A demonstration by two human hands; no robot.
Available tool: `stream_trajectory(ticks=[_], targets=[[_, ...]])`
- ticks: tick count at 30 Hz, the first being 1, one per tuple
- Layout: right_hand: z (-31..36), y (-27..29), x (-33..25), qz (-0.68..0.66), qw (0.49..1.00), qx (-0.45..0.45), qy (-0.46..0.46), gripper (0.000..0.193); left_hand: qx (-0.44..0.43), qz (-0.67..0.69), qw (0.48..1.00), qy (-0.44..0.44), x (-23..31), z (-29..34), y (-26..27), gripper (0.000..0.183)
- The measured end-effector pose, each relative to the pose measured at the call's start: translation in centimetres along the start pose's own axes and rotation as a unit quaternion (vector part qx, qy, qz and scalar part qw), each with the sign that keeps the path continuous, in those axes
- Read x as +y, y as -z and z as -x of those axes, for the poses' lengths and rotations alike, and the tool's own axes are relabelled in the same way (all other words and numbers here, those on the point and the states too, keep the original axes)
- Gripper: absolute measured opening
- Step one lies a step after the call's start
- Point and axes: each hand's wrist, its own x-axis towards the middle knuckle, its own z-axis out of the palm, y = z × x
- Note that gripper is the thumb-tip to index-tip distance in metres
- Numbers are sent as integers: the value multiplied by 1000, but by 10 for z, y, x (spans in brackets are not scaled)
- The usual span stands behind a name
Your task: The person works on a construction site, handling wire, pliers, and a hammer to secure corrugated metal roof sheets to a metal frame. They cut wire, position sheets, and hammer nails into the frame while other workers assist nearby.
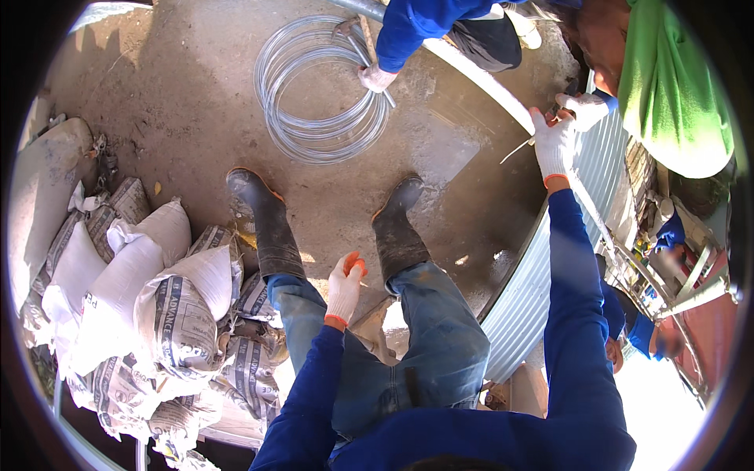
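My left hand (344,292), in a white knit glove with orange fingertips, hangs above my left thigh. Its fingers are loosely bent and apart, and nothing shows in them. My right hand (554,147), gloved alike, reaches far right to the rim of a curved corrugated metal sheet (525,302). Its fingers are closed by a long pale pole (479,74) that follows this rim; what they grip is hidden. A short thin wire (515,151) sticks out beside them. A co-worker's gloved hand (585,110) almost touches my fingertips.
A coil of wire (275,102) lies on the ground ahead. Over it, another co-worker's gloved hand (377,79) holds a hammer (345,28) and a short metal rod. Filled sacks (184,314) are piled at left. Green cloth (667,94) hangs at far right.
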Motion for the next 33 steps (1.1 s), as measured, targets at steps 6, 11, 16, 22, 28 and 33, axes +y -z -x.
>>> stream_trajectory(ticks=[6,11,16,22,28,33], targets=[[-8,-18,21,62,998,0,6,48,14,-12,998,-53,34,-25,35,45],[22,12,14,49,997,-45,-41,46,9,-2,999,-45,41,-40,55,46],[97,62,-23,-149,975,-119,-115,41,-26,6,999,-20,78,-59,46,47],[214,94,-106,-111,959,-245,-86,64,10,-235,894,-382,181,-26,20,70],[236,55,-181,-26,814,-556,168,51,-171,-430,737,-492,214,6,28,82],[261,-24,-202,-334,731,-557,-210,55,-242,-329,912,-26,204,-1,47,63]])
